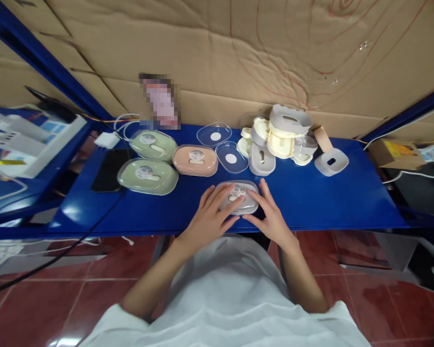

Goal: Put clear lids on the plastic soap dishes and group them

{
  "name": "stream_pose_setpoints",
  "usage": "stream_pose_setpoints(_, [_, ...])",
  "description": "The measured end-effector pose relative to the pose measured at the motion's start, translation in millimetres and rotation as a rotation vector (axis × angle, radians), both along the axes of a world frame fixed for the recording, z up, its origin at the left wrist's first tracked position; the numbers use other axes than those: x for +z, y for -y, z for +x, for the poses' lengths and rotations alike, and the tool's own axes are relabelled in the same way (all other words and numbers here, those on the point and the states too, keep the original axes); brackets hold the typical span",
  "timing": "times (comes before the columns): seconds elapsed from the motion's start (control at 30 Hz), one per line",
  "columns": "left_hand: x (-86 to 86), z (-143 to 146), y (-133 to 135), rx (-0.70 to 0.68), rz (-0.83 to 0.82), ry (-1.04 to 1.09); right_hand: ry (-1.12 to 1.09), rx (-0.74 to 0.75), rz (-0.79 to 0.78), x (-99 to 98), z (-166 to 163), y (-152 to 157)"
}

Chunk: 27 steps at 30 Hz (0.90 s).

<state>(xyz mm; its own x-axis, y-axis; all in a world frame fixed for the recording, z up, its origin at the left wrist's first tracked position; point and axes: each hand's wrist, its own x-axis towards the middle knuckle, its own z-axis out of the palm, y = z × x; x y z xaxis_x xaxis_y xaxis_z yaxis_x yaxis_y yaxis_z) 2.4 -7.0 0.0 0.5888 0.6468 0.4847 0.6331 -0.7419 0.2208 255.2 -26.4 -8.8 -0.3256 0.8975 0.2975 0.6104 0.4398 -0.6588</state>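
grey lidded box (240,193) at near edge of blue table (311,202), long axis 9-to-3. left hand (211,217) flat on lid from 8 o'clock, fingers spread, no clench. right hand (271,217) loose, touching 4 o'clock edge. left covers more tbh

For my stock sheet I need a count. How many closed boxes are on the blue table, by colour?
Green boxes: 2
Pink box: 1
Grey box, under the left hand and the right hand: 1
Total: 4
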Motion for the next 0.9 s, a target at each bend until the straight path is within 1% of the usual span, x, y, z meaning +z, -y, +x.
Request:
stream_pose_setpoints(0.07, [-5.5, -13.3, -1.4, 0.019, -0.064, 0.002, 0.034, 0.009, 0.016, 0.2, 0.3, 1.4])
stream_pose_setpoints(0.2, [-11.6, -28.2, -1.9, -0.046, -0.129, -0.001, 0.060, 0.017, 0.074, -1.9, 1.7, 4.4])
stream_pose_setpoints(0.33, [-10.3, -23.1, -1.2, -0.044, -0.134, 0.061, -0.007, 0.007, 0.066, -2.9, 5.6, 2.9])
stream_pose_setpoints(0.43, [-8.3, -17.4, -3.7, -0.070, -0.134, 0.104, -0.028, -0.024, 0.064, -1.0, 7.4, 2.0])
stream_pose_setpoints(0.57, [-6.6, -19.6, -7.4, -0.103, -0.099, 0.129, 0.043, -0.014, 0.052, 0.6, 4.6, 4.9])
stream_pose_setpoints(0.7, [-5.6, -30.1, -5.6, -0.110, -0.029, 0.101, 0.167, 0.022, 0.117, -1.2, -0.4, 8.4])
stream_pose_setpoints(0.9, [-8.9, -41.2, 1.4, -0.075, 0.048, 0.099, 0.241, 0.116, 0.152, 1.4, -5.0, 7.5])
